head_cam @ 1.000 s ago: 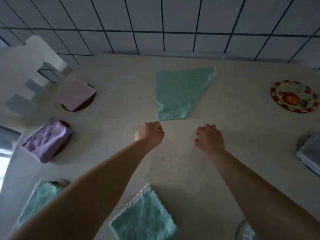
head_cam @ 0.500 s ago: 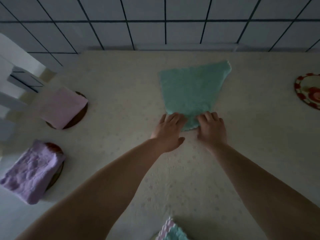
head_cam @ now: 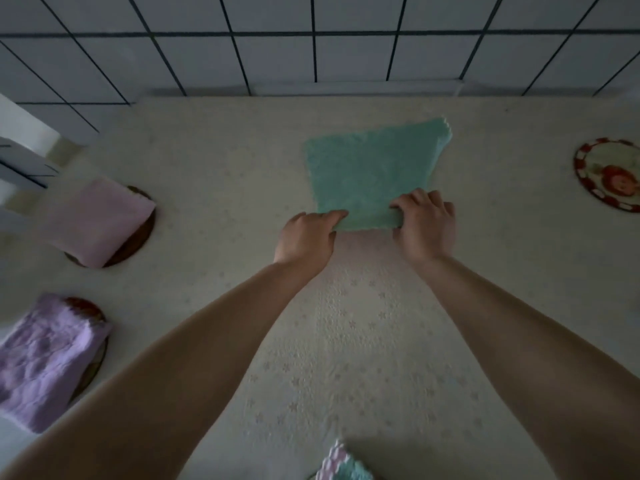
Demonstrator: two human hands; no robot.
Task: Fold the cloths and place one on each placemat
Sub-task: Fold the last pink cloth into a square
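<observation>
Head view: left hand [head_cam: 304, 237] and right hand [head_cam: 427, 226] each pinch a near corner of the green cloth [head_cam: 370, 174], fingers closed on the hem; the rest lies flat beyond the fingertips on the table [head_cam: 363, 341]. Lift both corners evenly and carry them to the far edge, aligned. Half a second ago the hands were pressed close together at a narrower near edge; now they're spread apart. Right of the fingers, a red-rimmed placemat [head_cam: 609, 178] sits bare.

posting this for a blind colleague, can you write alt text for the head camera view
Two bare hands, left hand and right hand, grip the near edge of a teal terry cloth lying on a cream patterned tablecloth. At left, a folded pink cloth and a folded lilac cloth each sit on a round brown placemat; a red-rimmed round mat at right is bare.
</observation>
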